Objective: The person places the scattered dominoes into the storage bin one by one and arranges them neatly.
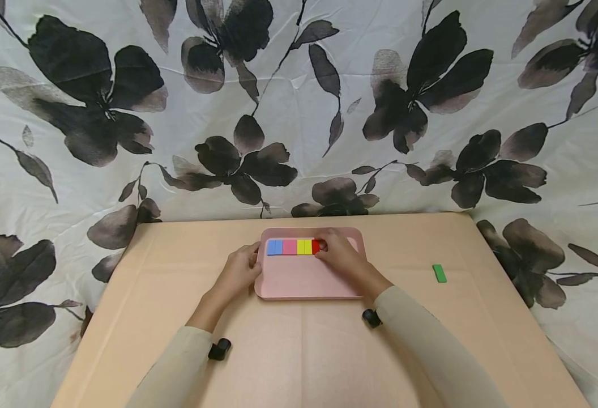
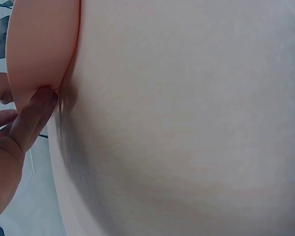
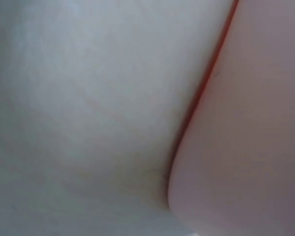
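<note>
A pink tray (image 1: 304, 280) lies on the table, and a row of small coloured tiles runs along its far side: blue (image 1: 275, 247), pink (image 1: 290, 247), yellow (image 1: 304, 247) and red (image 1: 315, 247). My right hand (image 1: 344, 258) reaches over the tray's right half and pinches the red tile at the row's right end, its fingers covering part of it. At the tray's left rim, my left hand (image 1: 242, 269) grips the edge; the left wrist view shows the fingers (image 2: 37, 108) on the tray wall. Only the tray's side (image 3: 246, 128) shows in the right wrist view, without the hand.
One green tile (image 1: 439, 273) lies by itself on the table, right of the tray. The tan tabletop (image 1: 299, 351) spreads around the tray, and its far edge meets a floral cloth (image 1: 329, 130) behind. Small black devices (image 1: 220, 349) are worn at both wrists.
</note>
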A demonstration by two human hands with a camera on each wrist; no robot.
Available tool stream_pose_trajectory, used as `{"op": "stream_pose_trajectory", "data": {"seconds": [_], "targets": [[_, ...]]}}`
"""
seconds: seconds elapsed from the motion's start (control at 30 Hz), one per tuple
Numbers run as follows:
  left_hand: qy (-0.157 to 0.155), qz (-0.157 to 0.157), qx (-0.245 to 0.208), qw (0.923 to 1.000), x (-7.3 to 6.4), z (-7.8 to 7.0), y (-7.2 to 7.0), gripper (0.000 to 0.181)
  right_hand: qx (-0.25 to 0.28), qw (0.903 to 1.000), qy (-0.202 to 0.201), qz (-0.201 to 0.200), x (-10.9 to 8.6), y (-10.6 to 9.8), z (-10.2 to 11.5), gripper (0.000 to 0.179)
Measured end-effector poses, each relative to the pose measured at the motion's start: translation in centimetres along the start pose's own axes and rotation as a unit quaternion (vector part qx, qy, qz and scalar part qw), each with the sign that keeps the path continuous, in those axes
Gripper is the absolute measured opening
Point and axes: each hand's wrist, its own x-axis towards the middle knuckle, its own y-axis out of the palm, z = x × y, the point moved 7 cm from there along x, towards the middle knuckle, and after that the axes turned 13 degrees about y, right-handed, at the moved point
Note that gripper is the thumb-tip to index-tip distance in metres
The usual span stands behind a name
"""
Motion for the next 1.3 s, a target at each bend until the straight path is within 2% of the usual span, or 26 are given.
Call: {"op": "stream_pose_trajectory", "data": {"seconds": [0.3, 0.9, 1.3], "targets": [[-0.002, -0.002, 0.003, 1.0000, 0.11, -0.06, -0.03, 0.057, -0.001, 1.0000, -0.002, -0.003, 0.06, -0.05, -0.04, 0.036], [0.001, -0.004, 0.003, 1.0000, 0.40, 0.10, -0.12, 0.057, 0.006, 0.9995, 0.030, 0.007, 0.40, 0.05, -0.65, 0.046], [-0.001, -0.004, 0.004, 1.0000, 0.65, 0.23, -0.15, 0.056, 0.002, 0.9998, 0.018, -0.007, 0.67, 0.00, -0.65, 0.045]]}}
